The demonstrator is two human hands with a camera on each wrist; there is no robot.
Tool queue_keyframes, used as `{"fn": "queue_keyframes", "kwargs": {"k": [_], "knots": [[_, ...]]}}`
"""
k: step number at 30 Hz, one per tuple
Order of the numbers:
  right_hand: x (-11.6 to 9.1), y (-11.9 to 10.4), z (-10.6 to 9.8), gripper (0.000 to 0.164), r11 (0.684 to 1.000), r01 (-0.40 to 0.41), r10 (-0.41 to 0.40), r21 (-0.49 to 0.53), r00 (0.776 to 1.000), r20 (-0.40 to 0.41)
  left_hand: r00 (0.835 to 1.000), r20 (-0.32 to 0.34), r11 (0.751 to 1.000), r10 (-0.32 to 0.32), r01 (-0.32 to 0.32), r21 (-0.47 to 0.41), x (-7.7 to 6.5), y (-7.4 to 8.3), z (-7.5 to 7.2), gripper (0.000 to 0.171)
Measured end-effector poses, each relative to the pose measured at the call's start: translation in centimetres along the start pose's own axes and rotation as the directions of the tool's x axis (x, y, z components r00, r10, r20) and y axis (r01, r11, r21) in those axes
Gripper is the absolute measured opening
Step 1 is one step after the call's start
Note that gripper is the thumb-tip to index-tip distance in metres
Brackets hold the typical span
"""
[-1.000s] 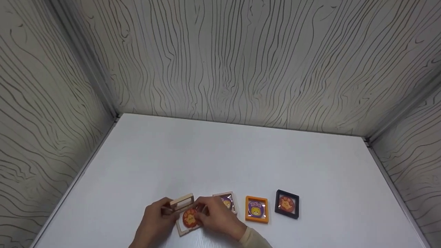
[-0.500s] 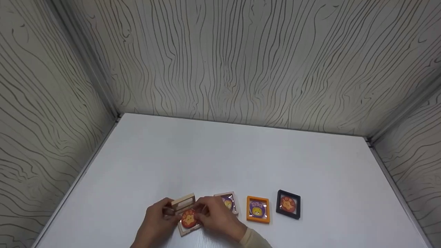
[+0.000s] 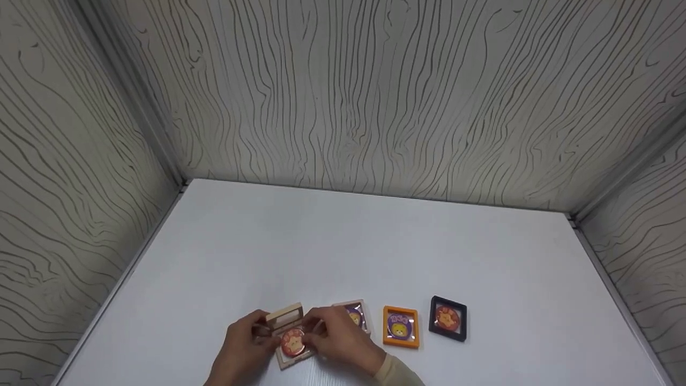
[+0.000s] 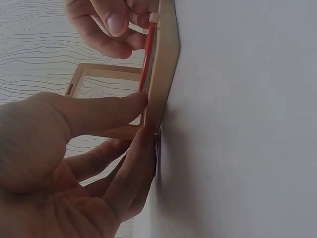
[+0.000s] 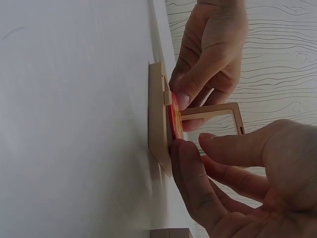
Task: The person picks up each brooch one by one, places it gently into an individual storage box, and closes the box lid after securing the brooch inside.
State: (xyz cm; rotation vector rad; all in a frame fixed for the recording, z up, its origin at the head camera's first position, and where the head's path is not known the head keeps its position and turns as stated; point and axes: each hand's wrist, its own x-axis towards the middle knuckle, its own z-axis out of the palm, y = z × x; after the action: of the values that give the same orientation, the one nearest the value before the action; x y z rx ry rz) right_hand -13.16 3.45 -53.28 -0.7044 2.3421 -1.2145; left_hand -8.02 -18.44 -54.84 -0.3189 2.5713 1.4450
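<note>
A beige square display frame (image 4: 163, 67), hinged open, stands a little above the table in the left wrist view, its lid (image 3: 285, 315) raised. On its lower half lies a round red button badge (image 3: 293, 342) with a star-shaped figure. My left hand (image 3: 245, 343) grips the frame's left side, thumb at the badge's edge and fingers beneath. On the other side, my right hand (image 3: 340, 340) touches the badge and frame edge with its fingertips. Its thumb (image 5: 237, 148) appears apart from the badge in the right wrist view. The fingers partly hide the frame's edges.
Right of the hands lie a pale pink frame (image 3: 366, 316) with a purple badge, partly covered by my right hand, an orange frame (image 3: 401, 344) and a black frame (image 3: 464, 321). They rest on the white table (image 3: 343, 241), bordered by wood-grain patterned walls (image 3: 348, 96).
The red badge has shifted slightly left and its face now catches more light. Both hands keep nearly the same places, and the lid stays raised.
</note>
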Motion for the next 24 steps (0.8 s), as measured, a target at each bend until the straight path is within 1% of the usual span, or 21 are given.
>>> {"fn": "queue_keyframes", "kwargs": {"k": [4, 9, 11, 14, 18, 20, 22, 24], "knots": [[0.01, -0.05, 0.07, 0.015, 1.0, -0.011, 0.011, 0.023, 1.0, 0.01, 1.0, 0.001, 1.0, 0.005, -0.005, 0.012, -0.12, 0.02, -0.03, 0.036], [0.03, 0.06, 0.12, 0.016, 1.0, 0.028, -0.028, 0.005, 1.0, 0.009, 0.999, 0.015, 0.999, 0.043, -0.043, 0.027, -0.3, 0.01, -0.21, 0.031], [0.05, 0.06, 0.06, 0.016, 0.999, 0.035, -0.035, -0.001, 0.999, 0.011, 0.999, 0.017, 0.998, 0.048, -0.048, 0.038, -0.31, 0.04, -0.25, 0.03], [0.02, 0.06, -0.1, 0.016, 1.0, 0.021, -0.021, -0.002, 1.0, 0.01, 0.999, 0.018, 0.998, 0.04, -0.04, 0.047, -0.26, 0.16, -0.31, 0.032], [-0.15, 0.07, -0.33, 0.02, 1.0, 0.016, -0.016, -0.027, 1.0, 0.0, 1.0, 0.026, 0.999, 0.013, -0.014, 0.04, -0.18, 0.27, -0.42, 0.035], [-0.23, 0.01, -0.36, 0.023, 0.999, 0.007, -0.007, -0.047, 1.0, 0.0, 1.0, 0.022, 0.999, 0.008, -0.009, 0.046, -0.17, 0.26, -0.51, 0.034], [-0.29, -0.07, -0.32, 0.026, 0.998, -0.006, 0.007, -0.067, 1.0, 0.004, 1.0, 0.01, 0.998, 0.012, -0.012, 0.056, -0.21, 0.25, -0.64, 0.032], [-0.35, -0.17, -0.2, 0.028, 0.996, -0.022, 0.022, -0.088, 1.0, 0.008, 0.999, -0.004, 0.997, 0.042, -0.042, 0.067, -0.26, 0.22, -0.76, 0.03]]}}
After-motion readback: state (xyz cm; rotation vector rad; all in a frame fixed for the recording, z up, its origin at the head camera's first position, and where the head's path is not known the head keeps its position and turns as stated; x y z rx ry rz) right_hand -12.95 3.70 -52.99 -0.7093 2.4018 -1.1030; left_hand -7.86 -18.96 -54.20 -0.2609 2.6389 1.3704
